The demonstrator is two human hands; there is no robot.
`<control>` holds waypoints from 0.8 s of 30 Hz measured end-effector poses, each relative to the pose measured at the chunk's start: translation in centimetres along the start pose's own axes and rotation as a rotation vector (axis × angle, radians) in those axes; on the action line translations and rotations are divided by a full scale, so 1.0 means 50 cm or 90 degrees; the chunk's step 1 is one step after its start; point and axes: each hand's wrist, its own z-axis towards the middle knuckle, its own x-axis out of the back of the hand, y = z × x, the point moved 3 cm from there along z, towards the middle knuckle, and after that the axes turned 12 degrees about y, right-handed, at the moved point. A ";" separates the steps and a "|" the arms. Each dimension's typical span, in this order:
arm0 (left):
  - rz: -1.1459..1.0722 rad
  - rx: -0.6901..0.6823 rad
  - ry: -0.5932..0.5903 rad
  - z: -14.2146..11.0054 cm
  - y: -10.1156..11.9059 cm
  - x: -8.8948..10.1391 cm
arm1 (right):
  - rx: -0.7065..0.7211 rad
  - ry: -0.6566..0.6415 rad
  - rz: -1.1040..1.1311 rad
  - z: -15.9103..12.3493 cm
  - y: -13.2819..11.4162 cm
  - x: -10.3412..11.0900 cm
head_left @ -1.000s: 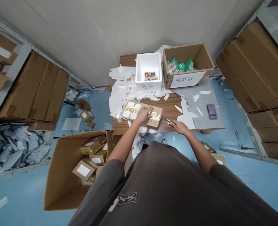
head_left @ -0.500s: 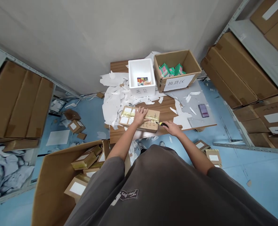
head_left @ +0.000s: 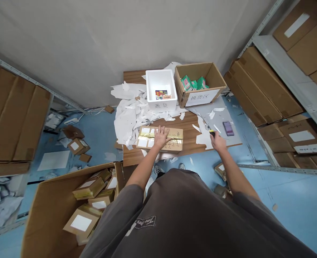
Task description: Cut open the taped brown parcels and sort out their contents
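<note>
A long cardboard box (head_left: pixel 176 144) lies on the wooden table (head_left: pixel 189 130), with shiny tape along its top, white labels at its left end and handwriting at its right. My left hand (head_left: pixel 161 137) rests on top of this box, fingers spread. In my right hand (head_left: pixel 219 142) is a yellow-and-black utility knife (head_left: pixel 211 133), gripped by its handle. The knife is off to the right of the box, apart from it, its tip end pointing away from me over scraps of white paper (head_left: pixel 203 138).
Behind stand a white foam box (head_left: pixel 161 105) with small packets inside and a carton (head_left: pixel 185 99) holding green-and-pink boxes. A blurred purple item (head_left: pixel 228 128) lies at right. A big open carton (head_left: pixel 44 211) with taped parcels is at lower left. Shelves of cartons (head_left: pixel 271 93) flank both sides.
My right hand brought the knife to the right end of the box's tape, then moved it away to the right. My left hand stays on the box. The whole view has shifted somewhat.
</note>
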 end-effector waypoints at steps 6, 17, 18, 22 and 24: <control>-0.060 0.040 0.059 0.017 0.000 -0.009 | -0.066 0.011 0.432 -0.035 -0.083 -0.162; -0.061 0.146 -0.033 -0.049 -0.107 0.056 | -0.135 0.036 0.459 0.041 -0.262 -0.274; -0.065 0.166 -0.035 -0.071 -0.118 0.057 | -0.144 0.031 0.431 0.076 -0.278 -0.263; -0.132 0.255 -0.018 -0.155 -0.094 0.021 | -0.150 0.062 0.355 0.209 -0.386 -0.217; -0.173 0.297 -0.013 -0.177 -0.054 -0.007 | -0.143 0.069 0.336 0.249 -0.426 -0.202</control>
